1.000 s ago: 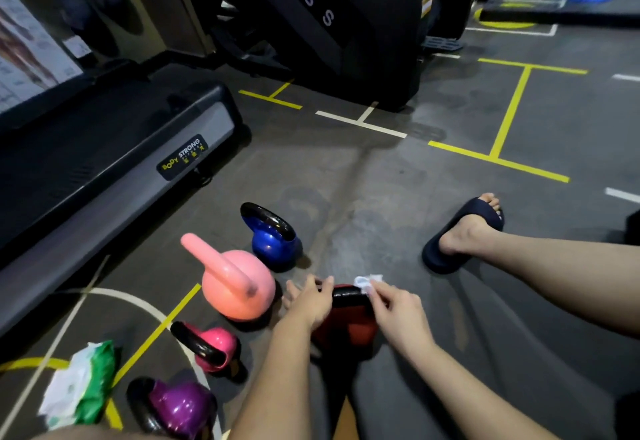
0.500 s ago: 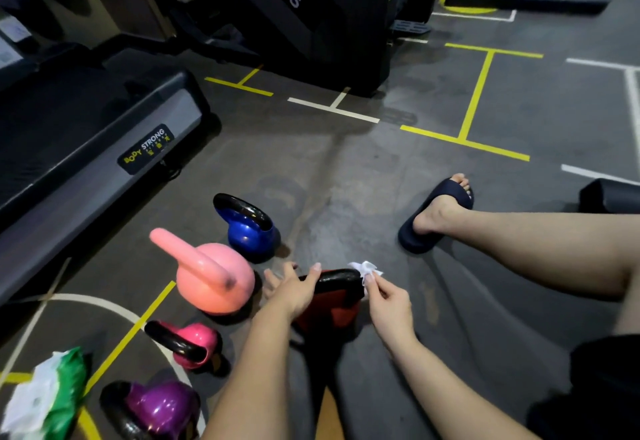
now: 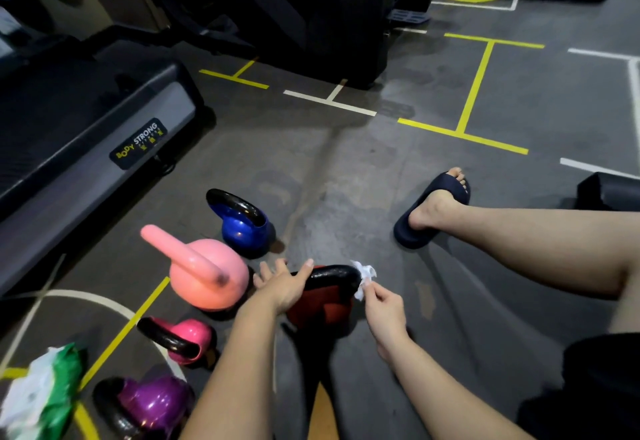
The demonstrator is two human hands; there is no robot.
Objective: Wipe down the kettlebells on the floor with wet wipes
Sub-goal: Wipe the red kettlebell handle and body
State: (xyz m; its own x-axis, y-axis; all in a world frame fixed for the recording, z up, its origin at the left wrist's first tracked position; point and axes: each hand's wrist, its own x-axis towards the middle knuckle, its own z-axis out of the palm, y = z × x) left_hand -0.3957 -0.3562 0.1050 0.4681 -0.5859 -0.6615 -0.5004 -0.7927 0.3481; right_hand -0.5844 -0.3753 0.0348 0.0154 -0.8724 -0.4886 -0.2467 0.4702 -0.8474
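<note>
A red kettlebell (image 3: 325, 315) with a black handle stands on the floor just in front of me. My left hand (image 3: 284, 284) rests on the left end of that handle, fingers spread over it. My right hand (image 3: 384, 304) pinches a crumpled white wet wipe (image 3: 363, 278) against the handle's right end. To the left stand a large salmon-pink kettlebell (image 3: 207, 273), a blue one (image 3: 242, 225), a small hot-pink one (image 3: 187, 339) and a purple one (image 3: 149, 401).
A green and white wet-wipe pack (image 3: 41, 394) lies at the lower left. A treadmill deck (image 3: 90, 162) runs along the left, dark machines stand behind. My right leg and its dark slipper (image 3: 429, 211) stretch across the floor at right.
The view has shifted slightly. My right hand with the wipe has slid from the top of the handle to its right end. My left hand stays on the handle.
</note>
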